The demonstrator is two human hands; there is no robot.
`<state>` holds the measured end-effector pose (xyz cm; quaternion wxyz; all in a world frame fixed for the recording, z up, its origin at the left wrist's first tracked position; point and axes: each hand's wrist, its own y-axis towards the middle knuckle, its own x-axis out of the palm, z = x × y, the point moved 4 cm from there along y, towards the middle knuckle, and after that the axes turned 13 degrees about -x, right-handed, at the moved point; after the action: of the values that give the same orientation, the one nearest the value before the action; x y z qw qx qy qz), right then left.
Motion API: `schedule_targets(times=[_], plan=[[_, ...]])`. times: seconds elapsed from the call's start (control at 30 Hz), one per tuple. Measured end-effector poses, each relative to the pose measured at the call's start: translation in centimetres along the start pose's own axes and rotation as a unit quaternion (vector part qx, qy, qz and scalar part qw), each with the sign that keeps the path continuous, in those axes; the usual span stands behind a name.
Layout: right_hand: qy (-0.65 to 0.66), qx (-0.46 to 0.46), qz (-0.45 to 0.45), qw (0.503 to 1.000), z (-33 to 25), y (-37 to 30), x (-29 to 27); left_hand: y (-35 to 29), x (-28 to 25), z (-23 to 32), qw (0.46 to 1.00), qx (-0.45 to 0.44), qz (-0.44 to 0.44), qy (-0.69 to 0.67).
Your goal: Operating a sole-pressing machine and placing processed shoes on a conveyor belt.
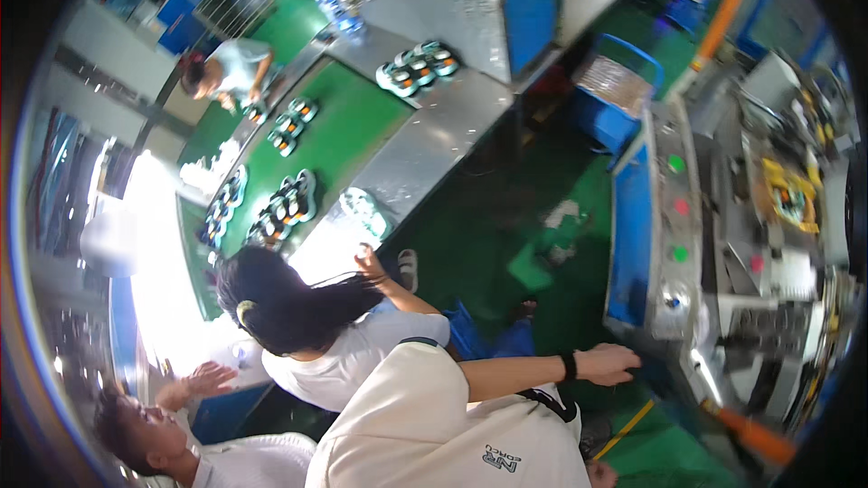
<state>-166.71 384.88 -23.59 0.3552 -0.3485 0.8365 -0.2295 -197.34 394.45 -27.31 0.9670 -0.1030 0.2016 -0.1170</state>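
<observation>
My left hand (608, 364), with a black band on its wrist, hangs over the floor beside the blue-sided machine (630, 244). Nothing shows in its loosely stretched fingers, and it seems apart from the machine. Only a small part of my right hand (601, 473) appears at the lower edge, its fingers mostly hidden. A dark, strap-like thing (556, 404) lies against my white shirt just below my left forearm.
Sandals (287, 208) stand in groups on a green conveyor belt (357, 117), and more sandals (418, 69) at its far end. Co-workers (280, 307) stand close on my left; another person (231, 72) works across the belt. A blue cart (615, 95) stands ahead.
</observation>
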Motion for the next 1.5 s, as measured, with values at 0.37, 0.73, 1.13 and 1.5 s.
schedule_targets(times=[0.37,0.73,1.13,1.5], plan=[[0.310,-0.248,-0.402,0.825,-38.5,25.4,10.2,-2.7,-27.6,2.8,0.877,0.055,0.444,-0.173],[0.215,-0.155,-0.686,0.678,-52.3,36.7,14.3,-0.8,-39.4,1.4,0.492,0.146,0.299,-0.805],[0.036,-0.185,-0.634,0.750,-64.0,54.7,11.4,2.3,-46.2,-5.8,0.592,0.083,0.376,-0.708],[-0.172,-0.721,-0.045,0.669,-90.2,57.6,6.6,-24.7,-74.6,2.7,0.807,-0.026,0.535,-0.249]])
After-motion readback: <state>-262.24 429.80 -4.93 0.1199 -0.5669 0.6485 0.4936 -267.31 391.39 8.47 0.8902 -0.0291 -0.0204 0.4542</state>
